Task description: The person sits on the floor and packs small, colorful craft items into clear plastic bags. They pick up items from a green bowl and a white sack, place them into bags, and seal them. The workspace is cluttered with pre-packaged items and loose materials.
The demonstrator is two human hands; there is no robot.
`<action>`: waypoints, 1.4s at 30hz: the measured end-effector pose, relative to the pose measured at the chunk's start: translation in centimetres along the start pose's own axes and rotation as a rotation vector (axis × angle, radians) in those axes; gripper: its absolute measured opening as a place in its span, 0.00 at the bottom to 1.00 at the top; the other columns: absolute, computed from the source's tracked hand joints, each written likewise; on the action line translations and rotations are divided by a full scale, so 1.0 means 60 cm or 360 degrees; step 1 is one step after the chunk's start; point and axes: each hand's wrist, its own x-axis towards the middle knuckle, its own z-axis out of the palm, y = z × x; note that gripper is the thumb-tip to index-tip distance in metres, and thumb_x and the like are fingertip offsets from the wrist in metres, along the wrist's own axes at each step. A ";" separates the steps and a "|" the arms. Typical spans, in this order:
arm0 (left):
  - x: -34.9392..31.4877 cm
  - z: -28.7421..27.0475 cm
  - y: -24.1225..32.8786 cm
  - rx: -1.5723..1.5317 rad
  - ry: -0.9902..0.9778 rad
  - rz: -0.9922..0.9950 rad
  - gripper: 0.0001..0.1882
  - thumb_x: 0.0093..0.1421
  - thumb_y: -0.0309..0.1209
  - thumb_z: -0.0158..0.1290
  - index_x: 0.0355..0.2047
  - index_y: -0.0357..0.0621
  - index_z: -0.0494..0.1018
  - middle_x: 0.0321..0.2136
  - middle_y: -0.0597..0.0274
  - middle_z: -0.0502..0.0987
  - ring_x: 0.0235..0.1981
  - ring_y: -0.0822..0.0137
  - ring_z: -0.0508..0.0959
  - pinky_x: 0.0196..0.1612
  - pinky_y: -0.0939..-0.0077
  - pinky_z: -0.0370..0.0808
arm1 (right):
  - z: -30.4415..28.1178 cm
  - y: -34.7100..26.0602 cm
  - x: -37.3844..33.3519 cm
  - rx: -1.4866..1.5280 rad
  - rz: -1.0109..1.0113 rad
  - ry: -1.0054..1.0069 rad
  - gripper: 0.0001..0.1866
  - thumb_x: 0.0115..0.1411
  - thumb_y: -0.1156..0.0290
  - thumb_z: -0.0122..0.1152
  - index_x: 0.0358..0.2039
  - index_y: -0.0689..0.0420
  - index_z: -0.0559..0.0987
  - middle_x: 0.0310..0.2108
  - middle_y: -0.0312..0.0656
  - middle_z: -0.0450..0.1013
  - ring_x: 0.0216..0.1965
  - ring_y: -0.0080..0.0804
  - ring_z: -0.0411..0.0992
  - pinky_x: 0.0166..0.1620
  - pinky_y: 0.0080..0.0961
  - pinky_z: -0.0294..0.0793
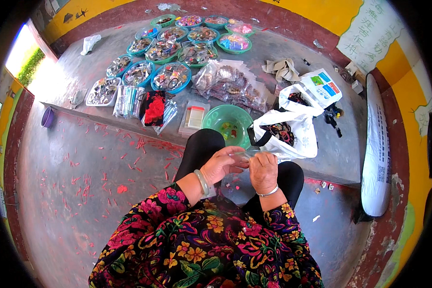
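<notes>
A small clear plastic bag (pixel 245 154) is stretched between my two hands, just above my knees. My left hand (pixel 219 165) closes thumb and fingers on one side of it. Curled into a near fist, my right hand (pixel 263 173) grips the other side; its fingertips are partly hidden. Whether the bag holds anything is too small to tell. Right beyond my hands stands a green plastic basin (pixel 219 111) with a few small colourful pieces at its bottom. Beside it, an open white plastic bag (pixel 306 146) contains dark cords or bands with coloured bits.
On the raised grey ledge (pixel 101 53) stand several basins (pixel 172 90) of small goods, a heap of bagged beads (pixel 230 81), a red-and-black pouch (pixel 154 109) and flat packets (pixel 194 116). A long white roll (pixel 375 153) leans at the right wall. Red scraps litter the floor (pixel 81 192).
</notes>
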 end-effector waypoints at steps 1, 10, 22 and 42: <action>0.000 0.001 0.001 -0.0014 -0.0002 -0.0005 0.16 0.58 0.29 0.42 0.47 0.42 0.63 0.40 0.51 0.73 0.40 0.61 0.74 0.41 0.69 0.71 | -0.003 -0.001 0.000 0.0003 0.0014 -0.0017 0.03 0.41 0.75 0.53 0.20 0.56 0.70 0.27 0.37 0.65 0.34 0.35 0.65 0.37 0.31 0.64; 0.000 0.003 -0.004 0.0067 0.0269 -0.0098 0.12 0.59 0.25 0.44 0.43 0.40 0.67 0.34 0.58 0.75 0.33 0.66 0.75 0.38 0.72 0.72 | -0.002 -0.004 -0.002 0.0077 -0.0134 0.0003 0.06 0.39 0.74 0.54 0.21 0.56 0.71 0.28 0.37 0.66 0.34 0.35 0.66 0.36 0.31 0.65; 0.001 0.005 -0.008 0.0123 0.0295 -0.0145 0.09 0.59 0.29 0.46 0.40 0.41 0.69 0.30 0.62 0.74 0.29 0.68 0.74 0.34 0.75 0.71 | -0.002 -0.007 -0.003 0.0085 -0.0109 -0.0118 0.06 0.40 0.72 0.53 0.23 0.56 0.71 0.29 0.37 0.67 0.36 0.35 0.66 0.39 0.32 0.64; 0.006 -0.025 -0.049 0.2303 -0.0039 0.0486 0.11 0.54 0.30 0.48 0.37 0.41 0.72 0.30 0.55 0.76 0.31 0.60 0.76 0.35 0.71 0.72 | -0.005 0.066 -0.046 0.0920 0.0490 -0.0888 0.14 0.40 0.68 0.61 0.30 0.56 0.76 0.31 0.46 0.72 0.36 0.46 0.69 0.40 0.35 0.68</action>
